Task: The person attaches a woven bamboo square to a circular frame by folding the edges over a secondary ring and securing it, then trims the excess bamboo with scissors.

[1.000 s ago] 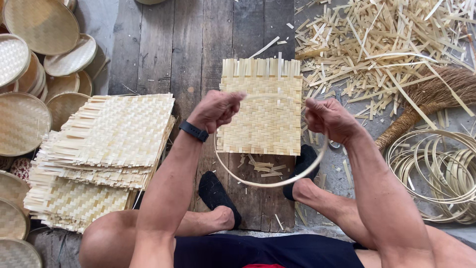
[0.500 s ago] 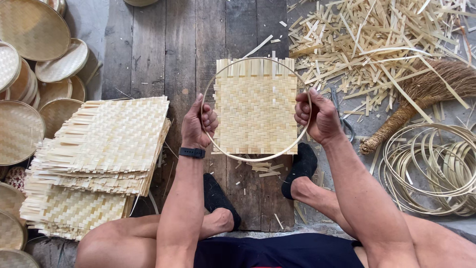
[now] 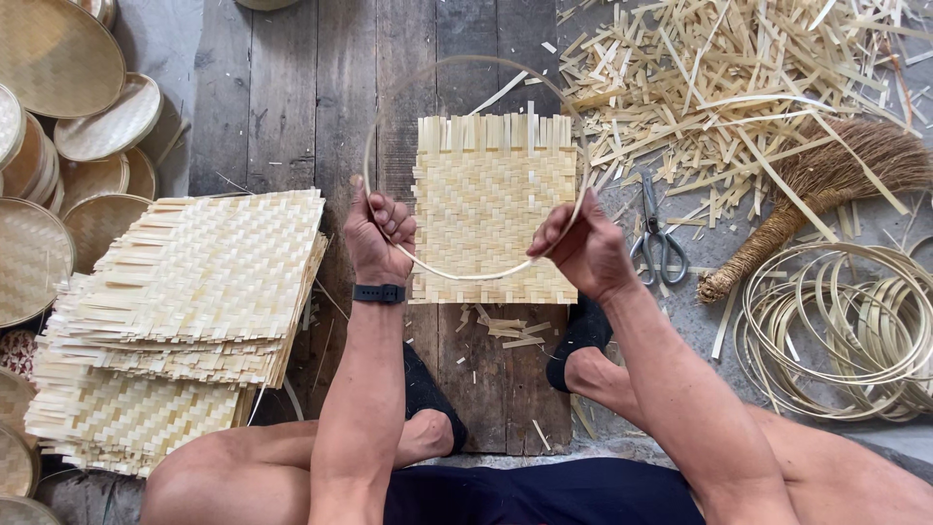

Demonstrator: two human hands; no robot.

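Observation:
A thin round bamboo hoop (image 3: 457, 274) is held over a square woven bamboo mat (image 3: 494, 204) that lies on the wooden plank floor (image 3: 282, 107). My left hand (image 3: 379, 233), with a black wristband, grips the hoop's left side. My right hand (image 3: 581, 248) pinches the hoop's right side. The hoop's far arc reaches beyond the mat's top edge; its near arc crosses the mat's lower part.
A stack of woven mats (image 3: 194, 311) lies at left, with finished round trays (image 3: 58, 58) behind it. Bamboo strip offcuts (image 3: 719, 87), scissors (image 3: 656, 238), a hand broom (image 3: 826, 194) and a pile of hoops (image 3: 846, 331) lie at right. My feet in black slippers (image 3: 583, 331) rest near the mat.
Both hands have raised the hoop from below the mat and shifted it farther away, so it now overhangs the mat's top edge. The mat stays on the floor.

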